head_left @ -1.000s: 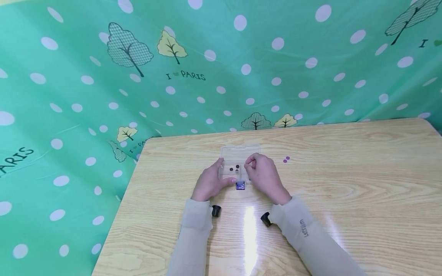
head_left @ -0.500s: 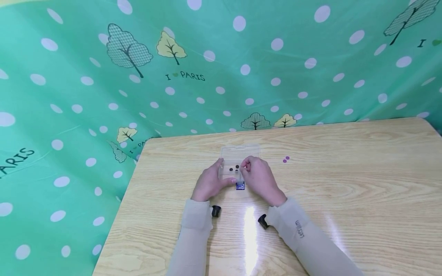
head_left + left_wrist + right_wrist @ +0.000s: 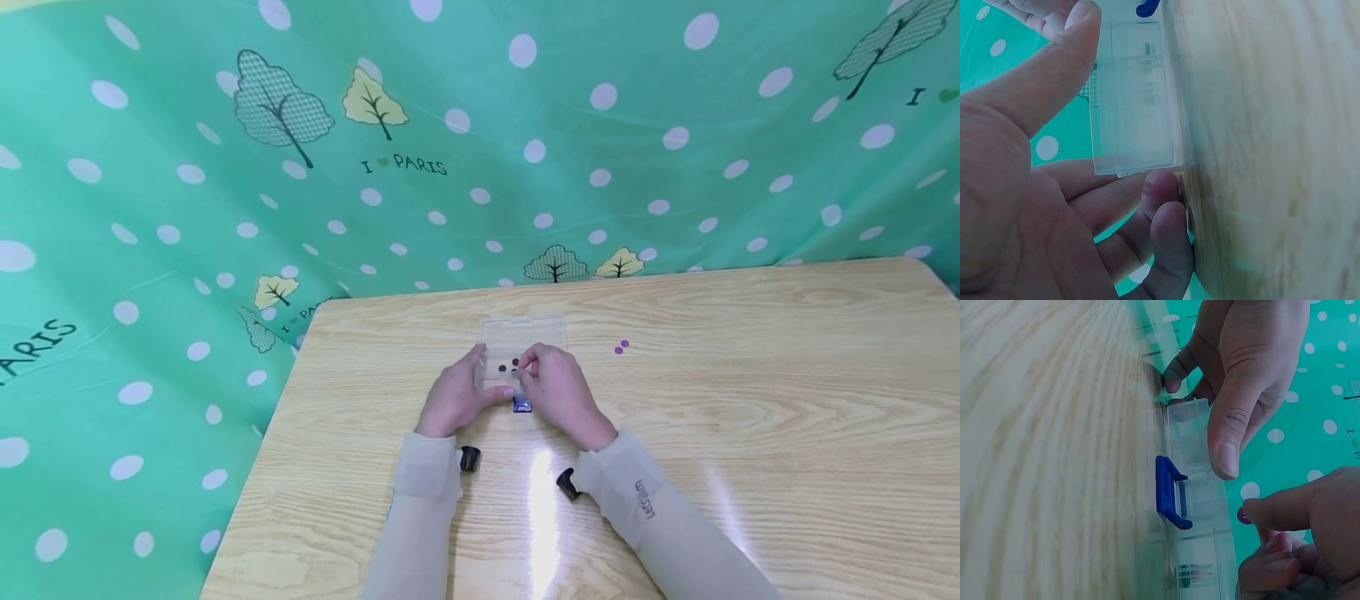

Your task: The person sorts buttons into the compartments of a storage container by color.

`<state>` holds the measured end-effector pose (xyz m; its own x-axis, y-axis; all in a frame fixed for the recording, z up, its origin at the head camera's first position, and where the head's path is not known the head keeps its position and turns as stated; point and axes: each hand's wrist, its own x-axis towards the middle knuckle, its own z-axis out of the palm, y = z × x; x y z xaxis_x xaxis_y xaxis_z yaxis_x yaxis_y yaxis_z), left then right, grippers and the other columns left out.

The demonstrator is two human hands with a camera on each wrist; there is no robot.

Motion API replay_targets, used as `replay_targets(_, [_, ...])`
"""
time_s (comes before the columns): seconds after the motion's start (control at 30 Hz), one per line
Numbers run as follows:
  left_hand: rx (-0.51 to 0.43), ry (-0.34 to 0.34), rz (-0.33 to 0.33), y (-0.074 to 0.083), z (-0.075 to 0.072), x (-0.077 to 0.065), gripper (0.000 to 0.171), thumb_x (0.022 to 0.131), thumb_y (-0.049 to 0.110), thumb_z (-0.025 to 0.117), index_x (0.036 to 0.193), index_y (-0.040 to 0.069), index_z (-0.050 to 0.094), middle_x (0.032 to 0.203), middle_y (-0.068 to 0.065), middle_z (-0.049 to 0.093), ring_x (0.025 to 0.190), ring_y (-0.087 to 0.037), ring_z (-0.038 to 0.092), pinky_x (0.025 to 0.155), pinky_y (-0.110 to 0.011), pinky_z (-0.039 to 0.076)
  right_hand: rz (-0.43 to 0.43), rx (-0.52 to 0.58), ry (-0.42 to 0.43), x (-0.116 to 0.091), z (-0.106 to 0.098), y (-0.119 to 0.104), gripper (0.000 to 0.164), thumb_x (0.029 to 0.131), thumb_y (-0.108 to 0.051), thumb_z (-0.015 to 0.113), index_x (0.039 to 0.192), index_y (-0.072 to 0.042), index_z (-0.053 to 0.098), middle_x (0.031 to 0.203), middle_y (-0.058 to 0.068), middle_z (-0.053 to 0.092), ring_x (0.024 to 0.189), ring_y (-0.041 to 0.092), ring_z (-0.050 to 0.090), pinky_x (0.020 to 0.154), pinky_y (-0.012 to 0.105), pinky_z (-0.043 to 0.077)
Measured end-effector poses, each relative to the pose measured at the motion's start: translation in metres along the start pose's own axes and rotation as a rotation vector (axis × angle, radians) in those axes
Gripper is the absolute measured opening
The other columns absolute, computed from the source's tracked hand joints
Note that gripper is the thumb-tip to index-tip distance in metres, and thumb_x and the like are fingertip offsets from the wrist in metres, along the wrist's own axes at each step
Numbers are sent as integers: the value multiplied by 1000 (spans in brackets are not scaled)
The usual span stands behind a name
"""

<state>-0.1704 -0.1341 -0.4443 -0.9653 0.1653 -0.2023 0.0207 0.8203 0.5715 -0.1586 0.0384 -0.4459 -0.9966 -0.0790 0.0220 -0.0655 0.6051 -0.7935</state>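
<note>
A clear plastic compartment box stands on the table with its see-through lid folded back. My left hand grips the box at its left side, thumb over the front edge and fingers around the left end. Inside the left part lie a few small dark discs. Over the box, my right hand pinches a small purple button-like disc between thumb and fingertips. In the right wrist view, a blue latch hangs at the front wall. My right hand hides the box's right part in the head view.
Two small purple discs lie on the wooden table to the right of the box. A green dotted cloth hangs behind the table and along its left side. Black wrist cameras sit at both cuffs.
My right hand has moved left, from the box's right side to over its middle, nearer the dark discs. My left hand and the box have stayed in place.
</note>
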Motion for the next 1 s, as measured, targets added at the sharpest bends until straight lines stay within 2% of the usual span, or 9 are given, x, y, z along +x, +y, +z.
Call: replay_targets(1.0, [-8,-3,14,1,-1,1,100,80,46,83,156,4,34,152,-19,44,137,-39,45,113,-51,39,37,-36,-53,2,6,-4,3,92,-10,71,93,-7,71,71,0,56,61,15,50,53,29,41])
